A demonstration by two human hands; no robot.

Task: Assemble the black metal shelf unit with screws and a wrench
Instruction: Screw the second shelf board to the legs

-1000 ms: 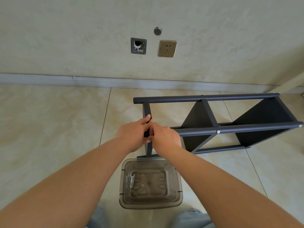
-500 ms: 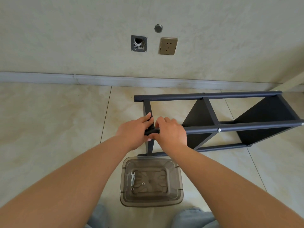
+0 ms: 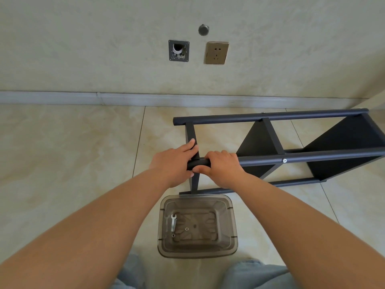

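The black metal shelf unit [image 3: 270, 117] lies on its side on the tiled floor, stretching from the centre to the right edge. My left hand [image 3: 173, 161] grips the left end of its near upper tube [image 3: 199, 163], with the index finger lying along the upright crossbar [image 3: 190, 132]. My right hand [image 3: 223, 165] grips the same tube just to the right, thumb underneath. A silver screw head [image 3: 284, 160] shows on that tube further right. A small silver wrench [image 3: 173, 222] lies in a clear plastic bin [image 3: 233, 222] below my hands, with two small nuts beside it.
The bin stands on the floor right against the shelf's lower rail. Behind the shelf run a grey skirting board [image 3: 104, 98] and a wall with a socket [image 3: 216, 52] and an open wall box [image 3: 178, 50]. My knees in jeans show at the bottom edge.
My right hand has slid right along the tube and closed round it, uncovering the tube's left end. The left hand has stayed at the corner. The view has tilted slightly.
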